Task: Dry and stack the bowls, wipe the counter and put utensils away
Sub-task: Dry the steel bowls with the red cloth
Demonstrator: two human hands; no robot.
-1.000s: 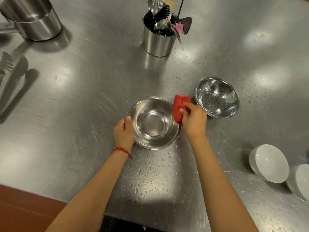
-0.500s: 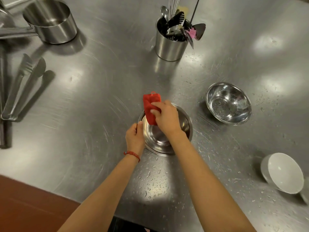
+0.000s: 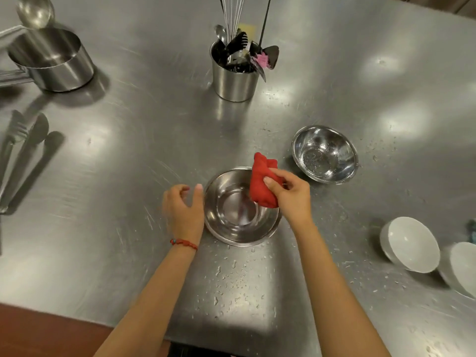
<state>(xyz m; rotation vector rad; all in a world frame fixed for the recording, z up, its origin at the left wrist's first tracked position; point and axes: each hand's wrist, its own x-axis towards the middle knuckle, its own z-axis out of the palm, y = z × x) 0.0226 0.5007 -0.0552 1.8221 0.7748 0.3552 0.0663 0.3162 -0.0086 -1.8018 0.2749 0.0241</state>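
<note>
I'm drying the steel bowl [image 3: 240, 210] between my hands: right hand [image 3: 291, 195] grasps the red cloth [image 3: 262, 182], left hand [image 3: 184, 206] hangs released just beside the rim. Next I'd take the wet bowl [image 3: 325, 153] beyond my right hand.

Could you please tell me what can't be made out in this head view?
- Utensils at left: motion-blurred, ends cut off by the frame edge.
- Second white bowl: cut off by the right edge.
- Near steel bowl: far rim hidden by the red cloth gripped by the right hand.
- Left hand: blurred.
</note>
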